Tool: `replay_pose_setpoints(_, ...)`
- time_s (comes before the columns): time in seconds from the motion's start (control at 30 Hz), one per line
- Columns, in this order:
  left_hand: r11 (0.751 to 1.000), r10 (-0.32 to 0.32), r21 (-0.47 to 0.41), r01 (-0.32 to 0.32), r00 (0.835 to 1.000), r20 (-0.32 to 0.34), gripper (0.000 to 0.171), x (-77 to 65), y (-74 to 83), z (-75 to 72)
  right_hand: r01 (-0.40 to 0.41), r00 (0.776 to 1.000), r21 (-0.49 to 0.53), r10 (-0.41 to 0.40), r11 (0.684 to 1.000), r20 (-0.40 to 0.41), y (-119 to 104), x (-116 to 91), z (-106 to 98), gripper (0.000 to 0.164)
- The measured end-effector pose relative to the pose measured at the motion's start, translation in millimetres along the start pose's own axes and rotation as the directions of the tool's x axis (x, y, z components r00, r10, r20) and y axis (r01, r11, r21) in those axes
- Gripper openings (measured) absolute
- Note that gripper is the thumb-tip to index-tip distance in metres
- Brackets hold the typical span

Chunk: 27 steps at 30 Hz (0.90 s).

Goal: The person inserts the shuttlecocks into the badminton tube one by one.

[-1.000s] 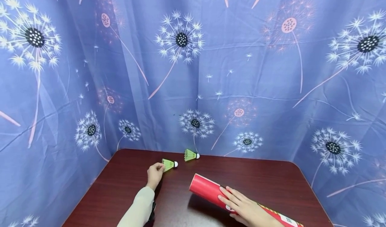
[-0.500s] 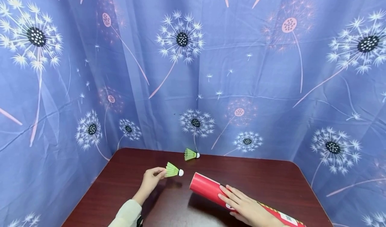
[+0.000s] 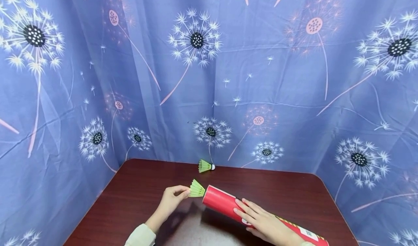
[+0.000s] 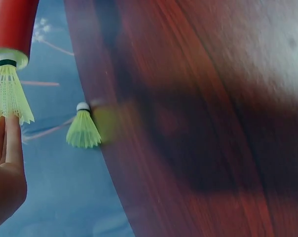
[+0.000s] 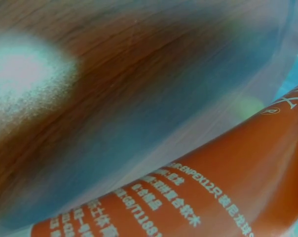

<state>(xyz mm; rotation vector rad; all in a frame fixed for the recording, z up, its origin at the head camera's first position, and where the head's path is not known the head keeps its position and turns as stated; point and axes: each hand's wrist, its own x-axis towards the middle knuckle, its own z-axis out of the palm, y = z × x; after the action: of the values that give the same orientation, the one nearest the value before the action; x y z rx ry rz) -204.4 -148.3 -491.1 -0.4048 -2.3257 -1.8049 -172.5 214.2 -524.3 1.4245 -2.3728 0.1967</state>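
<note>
My left hand [image 3: 173, 199] pinches a yellow-green shuttlecock [image 3: 197, 189] by the skirt's edge between thumb and fingertips. Its cork points right, at the open mouth of a red shuttlecock tube [image 3: 217, 199]. In the left wrist view the white cork of this shuttlecock [image 4: 8, 89] overlaps the mouth, with the skirt still outside. My right hand [image 3: 261, 222] grips the tube around its middle, fingers laid across the top. The tube slants, its mouth end above the table over a shadow. In the right wrist view the tube [image 5: 198, 187] shows pale printed lettering.
A second shuttlecock [image 3: 205, 165] lies on its side at the far edge of the dark red-brown table [image 3: 143, 177]. Behind and beside the table hangs a blue curtain [image 3: 235, 75] with a dandelion print. Light glares off the table's near middle.
My left hand has lifted its shuttlecock off the table and moved it right and nearer, bringing the cork to the tube's mouth. The right hand and tube have hardly moved.
</note>
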Motion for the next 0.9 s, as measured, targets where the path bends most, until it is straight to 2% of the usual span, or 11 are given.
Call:
replay_pose_setpoints(0.2, 0.998, 0.053, -0.021, -0.052, 0.997, 0.051, 0.009, -1.3, -3.3, 8.0, 0.011, 1.0, 0.0, -0.011, 1.0, 0.005, -0.7, 4.0, 0.5, 0.082)
replay_pose_setpoints(0.33, 0.994, 0.094, -0.067, -0.087, 0.99, 0.107, 0.01, 2.9, -23.0, 12.7, 0.004, 1.0, -0.003, -0.004, 1.0, 0.006, -1.0, 4.7, 2.0, 0.081)
replay_pose_setpoints(0.47, 0.992, 0.11, -0.081, -0.1, 0.986, 0.128, 0.01, 2.3, -21.6, 15.7, 0.01, 1.0, 0.0, -0.01, 1.0, 0.003, -0.9, 5.2, 3.1, 0.08)
replay_pose_setpoints(0.57, 0.995, 0.099, -0.038, -0.096, 0.991, 0.092, 0.008, 0.0, -7.4, 16.8, 0.021, 1.0, 0.002, -0.021, 1.0, -0.011, -0.5, 5.5, 3.5, 0.079)
replay_pose_setpoints(0.73, 0.991, 0.127, 0.031, -0.128, 0.992, 0.015, 0.007, 0.4, -3.1, 19.4, 0.019, 1.0, -0.01, -0.02, 1.0, -0.02, -0.4, 5.5, 3.1, 0.079)
replay_pose_setpoints(0.9, 0.996, 0.086, 0.009, -0.086, 0.995, 0.042, 0.008, -0.5, -1.5, 20.8, 0.014, 1.0, -0.007, -0.014, 1.0, -0.004, -1.9, 6.1, 2.9, 0.082)
